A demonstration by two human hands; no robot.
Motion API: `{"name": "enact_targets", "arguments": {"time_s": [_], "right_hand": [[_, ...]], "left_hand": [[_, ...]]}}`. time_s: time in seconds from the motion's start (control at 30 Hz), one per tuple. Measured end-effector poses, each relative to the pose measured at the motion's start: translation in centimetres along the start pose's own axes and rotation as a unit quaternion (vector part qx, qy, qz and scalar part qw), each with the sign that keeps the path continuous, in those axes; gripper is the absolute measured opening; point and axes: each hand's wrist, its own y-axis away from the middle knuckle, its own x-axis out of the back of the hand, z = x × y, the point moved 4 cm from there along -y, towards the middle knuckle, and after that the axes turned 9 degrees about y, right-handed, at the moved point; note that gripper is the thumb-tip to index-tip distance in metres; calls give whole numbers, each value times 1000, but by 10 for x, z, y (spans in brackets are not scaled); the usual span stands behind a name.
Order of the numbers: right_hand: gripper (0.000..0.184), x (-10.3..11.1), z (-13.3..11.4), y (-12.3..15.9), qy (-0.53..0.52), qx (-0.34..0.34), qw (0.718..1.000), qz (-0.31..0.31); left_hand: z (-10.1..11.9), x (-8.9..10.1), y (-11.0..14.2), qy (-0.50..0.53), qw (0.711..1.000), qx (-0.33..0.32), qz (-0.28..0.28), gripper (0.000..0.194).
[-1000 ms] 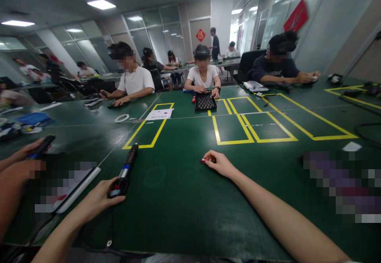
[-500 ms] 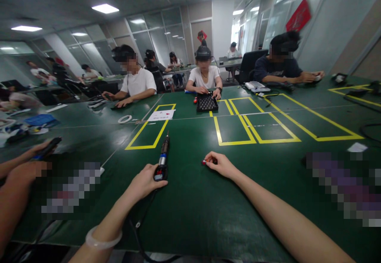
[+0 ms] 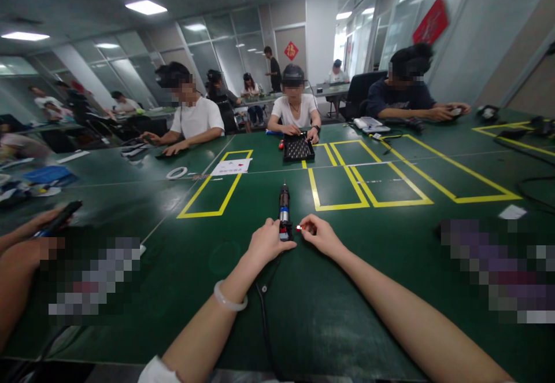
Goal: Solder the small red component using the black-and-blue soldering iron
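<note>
My left hand (image 3: 266, 242) is closed round the rear of a black corded electric screwdriver (image 3: 284, 209), which points away from me over the green table (image 3: 277, 313). Its cable (image 3: 264, 308) trails back toward me. A pale bangle (image 3: 229, 301) sits on my left wrist. My right hand (image 3: 321, 234) rests on the table just right of the tool and pinches a small red part (image 3: 298, 228) between its fingertips. The two hands are almost touching.
Yellow taped rectangles (image 3: 342, 183) mark the table ahead. A black tray (image 3: 298, 148) lies in front of a seated person opposite; a white sheet (image 3: 232, 166) and a white ring (image 3: 176, 172) lie left. Another person's hands (image 3: 30, 238) hold a dark tool at my left.
My left hand has carried the screwdriver from the left to the middle, right beside my right hand. The right hand has stayed with the red part, shifting slightly.
</note>
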Motion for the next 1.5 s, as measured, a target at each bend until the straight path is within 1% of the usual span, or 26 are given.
{"name": "enact_targets", "arguments": {"time_s": [0.13, 0.27, 0.4, 0.6, 0.8, 0.97, 1.07, 1.2, 1.37, 1.5], "right_hand": [[11, -2, -3, 1, 22, 31, 999, -2], [14, -2, -5, 1, 45, 45, 998, -8], [17, -3, -6, 1, 64, 58, 996, -20], [16, -6, -10, 4, 128, 85, 988, -31], [18, -7, -11, 6, 133, 101, 985, -41], [29, -3, -14, 8, 126, 101, 986, -38], [29, -2, -14, 9, 110, 90, 989, -26], [30, -4, -16, 11, 72, 86, 993, -45], [31, -8, -24, 13, 31, 94, 992, -81], [28, -6, -22, 12, 26, 76, 994, -73]], "left_hand": [[-1, -2, 2, 1, 1000, -8, 0, 66], [0, -2, 4, 20, 1000, -14, -5, 67], [5, -2, 8, 22, 1000, -20, -10, 68], [14, -2, 12, -10, 1000, -10, -23, 65], [18, -1, 16, -19, 1000, -15, -15, 58], [18, -7, 12, -26, 1000, 1, 4, 64], [17, -10, 6, -44, 999, 17, 17, 64], [12, -9, 4, -57, 997, 35, 29, 61], [-4, 0, 12, -57, 997, 40, 24, 54], [-22, 10, 24, -55, 997, 52, 6, 54]]}}
